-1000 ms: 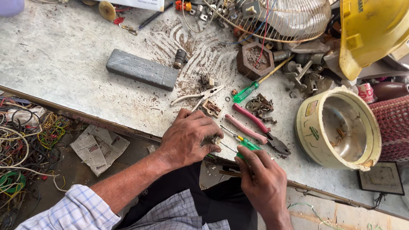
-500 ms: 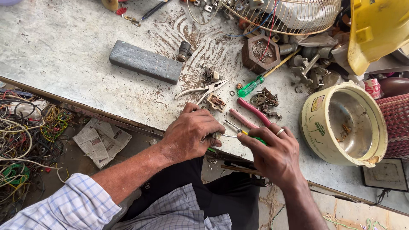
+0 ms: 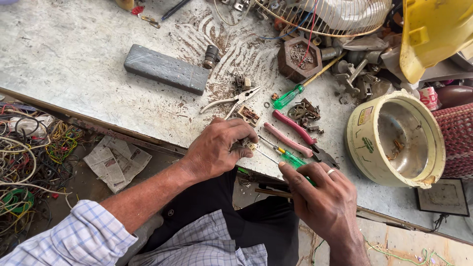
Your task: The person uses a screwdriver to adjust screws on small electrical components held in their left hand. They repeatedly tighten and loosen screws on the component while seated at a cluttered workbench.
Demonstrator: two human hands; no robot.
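My left hand (image 3: 217,148) pinches a small switch-like part (image 3: 248,143) at the near edge of the dusty workbench (image 3: 74,64). My right hand (image 3: 322,197) grips a green-handled screwdriver (image 3: 291,158), whose thin shaft points left at that part. Pink-handled pliers (image 3: 290,132) lie just beyond my hands. A second small part (image 3: 248,115) and bare metal pliers (image 3: 231,102) rest a little farther up the bench.
A grey rectangular block (image 3: 165,69), another green screwdriver (image 3: 288,97), a hexagonal wooden dish (image 3: 299,58), a cream round tin (image 3: 394,140), a fan grille (image 3: 335,17) and a yellow hard hat (image 3: 433,29) crowd the bench. Tangled wires (image 3: 29,157) and newspaper (image 3: 116,160) lie on the floor.
My right hand has drawn back toward me along the bench edge, keeping the green screwdriver. My left hand stays on the small part. The view has shifted slightly.
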